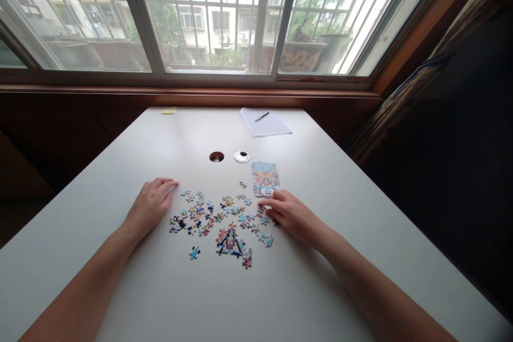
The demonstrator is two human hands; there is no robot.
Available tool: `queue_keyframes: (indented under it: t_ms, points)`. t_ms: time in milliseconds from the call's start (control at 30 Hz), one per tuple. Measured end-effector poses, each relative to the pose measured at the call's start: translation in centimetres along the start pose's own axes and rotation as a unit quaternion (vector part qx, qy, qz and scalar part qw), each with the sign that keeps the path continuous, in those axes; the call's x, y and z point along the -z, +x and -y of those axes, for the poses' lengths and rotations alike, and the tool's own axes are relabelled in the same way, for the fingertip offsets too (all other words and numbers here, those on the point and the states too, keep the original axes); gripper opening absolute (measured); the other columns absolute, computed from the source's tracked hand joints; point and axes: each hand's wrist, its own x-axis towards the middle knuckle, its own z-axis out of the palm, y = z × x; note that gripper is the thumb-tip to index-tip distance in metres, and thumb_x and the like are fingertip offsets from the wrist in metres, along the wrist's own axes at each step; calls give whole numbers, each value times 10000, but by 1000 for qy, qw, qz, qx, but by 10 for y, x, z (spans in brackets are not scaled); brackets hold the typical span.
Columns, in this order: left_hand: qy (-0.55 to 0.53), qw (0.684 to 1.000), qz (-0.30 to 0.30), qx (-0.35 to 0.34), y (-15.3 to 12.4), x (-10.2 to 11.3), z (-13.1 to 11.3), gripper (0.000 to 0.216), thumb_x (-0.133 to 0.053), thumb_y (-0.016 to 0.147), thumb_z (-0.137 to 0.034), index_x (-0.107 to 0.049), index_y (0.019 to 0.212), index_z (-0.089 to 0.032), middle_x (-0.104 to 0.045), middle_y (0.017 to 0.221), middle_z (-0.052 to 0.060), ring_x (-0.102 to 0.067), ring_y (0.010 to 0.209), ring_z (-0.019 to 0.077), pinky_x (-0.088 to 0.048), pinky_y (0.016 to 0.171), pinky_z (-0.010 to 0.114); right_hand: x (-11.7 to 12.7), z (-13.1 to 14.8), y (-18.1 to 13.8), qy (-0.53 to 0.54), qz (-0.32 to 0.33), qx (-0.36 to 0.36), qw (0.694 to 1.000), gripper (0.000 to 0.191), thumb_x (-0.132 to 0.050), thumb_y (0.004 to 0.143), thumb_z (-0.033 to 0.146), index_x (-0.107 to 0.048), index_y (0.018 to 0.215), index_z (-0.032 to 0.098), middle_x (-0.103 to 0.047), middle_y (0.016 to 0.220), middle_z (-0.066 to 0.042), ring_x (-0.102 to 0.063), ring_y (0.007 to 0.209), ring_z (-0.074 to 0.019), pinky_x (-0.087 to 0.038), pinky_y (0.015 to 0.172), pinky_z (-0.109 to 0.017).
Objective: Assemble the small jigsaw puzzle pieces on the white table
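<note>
On the white table lie many loose jigsaw pieces (196, 211) in a scattered group. Nearer to me, a joined section of the jigsaw (230, 241) forms a dark-outlined triangular shape with more pieces around it. A single blue piece (194, 252) sits apart to its left. My left hand (150, 204) rests on the table left of the pieces, fingers stretched and holding nothing. My right hand (289, 212) is at the right edge of the pieces, index finger reaching out over or touching some of them; its other fingers are partly curled. Just beyond it lies the picture card (265, 176).
Farther back are a round cable hole (217, 157) and its silver cover (241, 156). Paper sheets (266, 125) with a pen (262, 116) lie near the far edge, and a yellow note (169, 110) is at the far left. A barred window stands behind the table.
</note>
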Motion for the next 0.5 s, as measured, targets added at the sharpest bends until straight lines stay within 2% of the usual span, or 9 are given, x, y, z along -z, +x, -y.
queue_keyframes:
  t_ms: [233, 500]
  points:
    - [6, 1000, 6, -6, 0, 1, 0, 352, -427, 954, -269, -638, 1232, -223, -610, 1270, 85, -548, 1141, 282, -421, 1044, 461, -1, 2, -1, 13, -29, -4, 999, 205, -587, 971, 216, -714, 1127, 258, -623, 955, -68, -567, 916, -216, -492, 822, -348]
    - [7, 1000, 12, -11, 0, 0, 1, 355, -427, 962, -290, -636, 1242, -227, -611, 1271, 89, -549, 1151, 283, -414, 1053, 462, 3, -1, -3, 15, -20, -25, 999, 94, -644, 946, 256, -711, 1012, 249, -639, 923, -46, -564, 909, -207, -479, 819, -341]
